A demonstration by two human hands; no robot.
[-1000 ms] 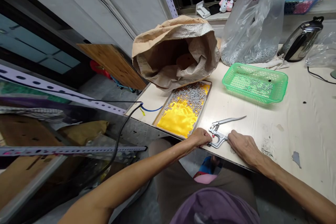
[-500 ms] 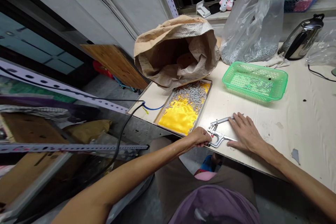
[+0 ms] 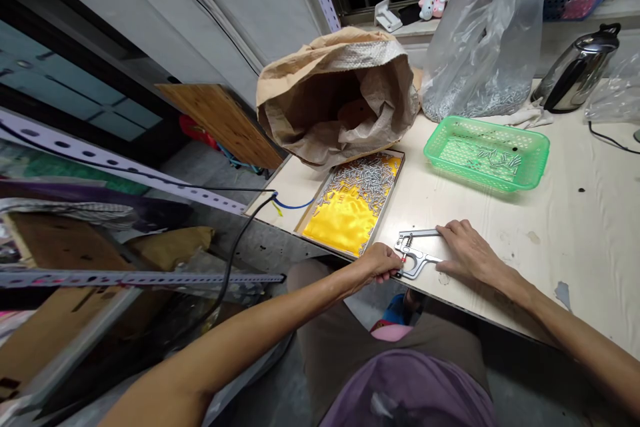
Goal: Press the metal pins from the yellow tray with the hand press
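Note:
A silver hand-press plier [image 3: 414, 265] with a spring and two long handles lies at the table's front edge. My right hand [image 3: 470, 252] grips the handle ends, fingers curled over the upper one and thumb by the lower one. At the jaw, my left hand [image 3: 384, 262] is pinched closed beside a small red piece [image 3: 403, 259]; what lies between its fingertips is too small to make out. Left of the tool is a shallow tray [image 3: 379, 227] with a yellow cloth [image 3: 343, 217] and many small metal pins [image 3: 373, 180].
A green basket [image 3: 485, 180] holding some metal pins stands behind the tool. Farther back are an open brown paper sack [image 3: 295, 80], a clear plastic bag [image 3: 487, 33] of metal parts and a steel kettle [image 3: 583, 70]. A black cable [image 3: 235, 240] hangs at the table's left corner.
My right hand's fingers have curled in from a flatter spread, and the upper handle has swung down toward the lower one. My left hand stays at the jaw.

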